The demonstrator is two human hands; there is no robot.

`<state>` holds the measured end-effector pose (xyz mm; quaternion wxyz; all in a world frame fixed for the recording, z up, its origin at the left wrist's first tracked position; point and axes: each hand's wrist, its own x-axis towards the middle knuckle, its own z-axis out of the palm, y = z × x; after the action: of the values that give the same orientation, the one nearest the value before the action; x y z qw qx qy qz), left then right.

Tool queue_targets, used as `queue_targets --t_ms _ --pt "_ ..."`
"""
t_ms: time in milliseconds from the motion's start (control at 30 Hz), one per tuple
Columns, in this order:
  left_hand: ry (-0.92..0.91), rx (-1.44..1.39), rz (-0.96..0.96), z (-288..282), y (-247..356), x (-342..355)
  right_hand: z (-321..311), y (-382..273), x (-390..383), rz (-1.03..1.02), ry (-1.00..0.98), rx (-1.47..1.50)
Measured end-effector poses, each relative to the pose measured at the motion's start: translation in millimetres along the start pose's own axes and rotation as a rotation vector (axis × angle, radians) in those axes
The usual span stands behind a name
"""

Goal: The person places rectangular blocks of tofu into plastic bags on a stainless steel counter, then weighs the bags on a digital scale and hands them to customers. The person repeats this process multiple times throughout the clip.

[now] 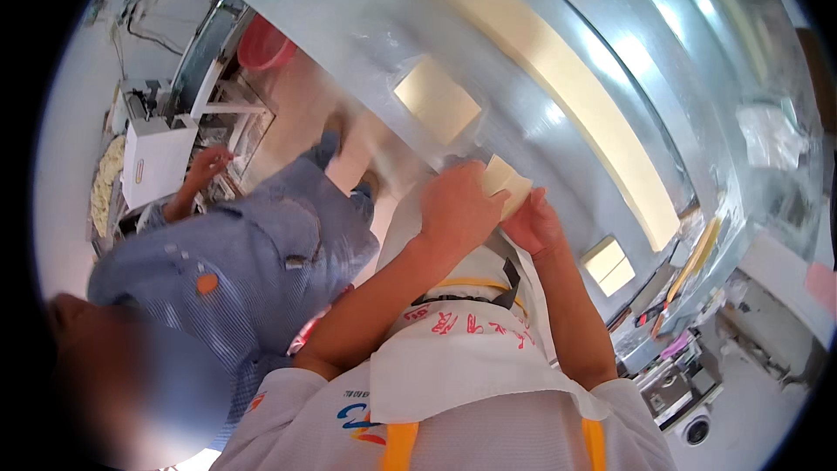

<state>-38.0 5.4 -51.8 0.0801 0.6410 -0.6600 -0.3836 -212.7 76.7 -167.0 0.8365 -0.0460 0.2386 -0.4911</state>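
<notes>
Between my two hands, near the table's front edge, is a small stack of pale yellow sheets (507, 181) that look like dough wrappers. My left hand (459, 207) has its fingers curled round the stack's left side. At the right side, my right hand (534, 222) grips the same stack with thumb and fingers. A larger square block of pale sheets (438, 100) lies on the metal table (357, 30) beyond my left hand. To the right of my right hand sits a small cut block (608, 266), split in two. A long, thick pale dough strip (567, 83) stretches across the table behind them.
A person in a blue striped apron (235, 253) is close on my left. Beyond are a white box (159, 160) and a red tub (266, 44). A crumpled clear plastic bag (772, 135) lies at the right; tools with a yellow handle (693, 257) lie at the table's right end.
</notes>
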Motion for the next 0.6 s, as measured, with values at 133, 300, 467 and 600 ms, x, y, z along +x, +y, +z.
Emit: queue_targets --t_ms 133,300,467,600 --pt "0.136 -0.119 -0.15 -21.4 -24.0 18.1 30.7 -18.1 39.6 0.092 0.013 -0.063" --pt "0.011 -0.548 -0.371 -57.7 -38.3 45.7 63.8 -46.1 101.9 0.246 0.168 -0.341" --pt "0.043 -1.104 -0.368 -32.0 -101.5 85.0 93.1 -75.0 174.1 0.251 0.196 -0.996" --pt "0.08 -1.23 -0.336 -21.1 -127.0 110.9 89.2 -74.6 221.4 0.257 0.176 -1.131"
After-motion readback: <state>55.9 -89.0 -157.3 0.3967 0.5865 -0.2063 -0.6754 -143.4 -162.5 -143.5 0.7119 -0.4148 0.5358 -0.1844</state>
